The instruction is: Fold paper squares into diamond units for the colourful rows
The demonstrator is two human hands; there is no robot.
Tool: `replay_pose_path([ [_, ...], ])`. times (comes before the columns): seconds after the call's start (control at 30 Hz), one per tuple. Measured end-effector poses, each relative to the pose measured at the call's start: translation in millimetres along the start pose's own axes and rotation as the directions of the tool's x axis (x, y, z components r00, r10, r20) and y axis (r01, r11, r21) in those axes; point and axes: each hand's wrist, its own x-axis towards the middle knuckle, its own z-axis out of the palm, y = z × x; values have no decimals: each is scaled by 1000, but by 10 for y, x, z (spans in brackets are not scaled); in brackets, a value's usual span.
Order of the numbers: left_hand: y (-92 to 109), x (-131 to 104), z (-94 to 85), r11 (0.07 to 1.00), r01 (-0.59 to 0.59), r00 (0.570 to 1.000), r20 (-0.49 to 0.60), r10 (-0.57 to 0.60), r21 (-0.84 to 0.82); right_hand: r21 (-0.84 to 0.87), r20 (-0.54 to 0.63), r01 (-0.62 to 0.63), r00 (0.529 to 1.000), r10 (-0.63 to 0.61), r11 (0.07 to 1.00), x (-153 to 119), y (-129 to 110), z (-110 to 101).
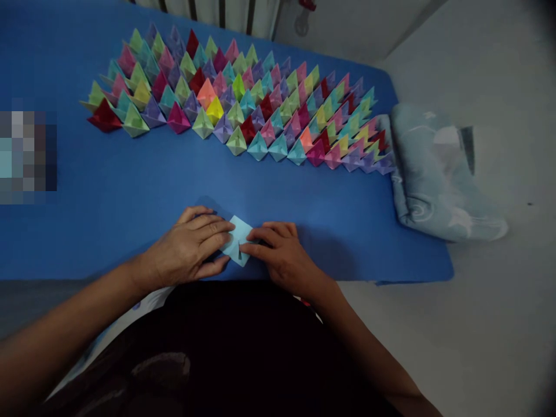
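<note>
A small light blue sheet of folded paper (240, 227) lies on the blue surface close to my body, with a flap showing near its middle. My left hand (187, 246) holds its left side, fingertips on top and the thumb at the lower left edge. From the right, my right hand (284, 253) is closed at the flap, its fingertips pressed on the paper. The fingers cover parts of both sides of the sheet. Beyond my hands stand many folded paper boats (236, 141) in close rows, in green, pink, purple, red, yellow and blue.
The blue padded surface (130, 174) ends at a front edge by my body. At its right end rests a folded grey-blue blanket (438, 179), touching the rows of boats. A blurred, pixelated patch (26, 156) sits at the far left. Pale slats (206, 11) stand behind.
</note>
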Motion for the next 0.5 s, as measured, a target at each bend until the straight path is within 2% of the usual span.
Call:
replay_pose_path([
  [0.17,19,16,10,1000,12,999,-51,-12,8,24,-30,-22,999,22,999,25,-45,-10],
  [0.33,26,35,12,1000,29,997,-66,-29,10,-30,-62,-141,988,139,990,151,-145,-7],
  [0.5,20,31,19,999,50,996,-69,-51,-19,-62,-32,-115,993,113,991,235,-158,8],
])
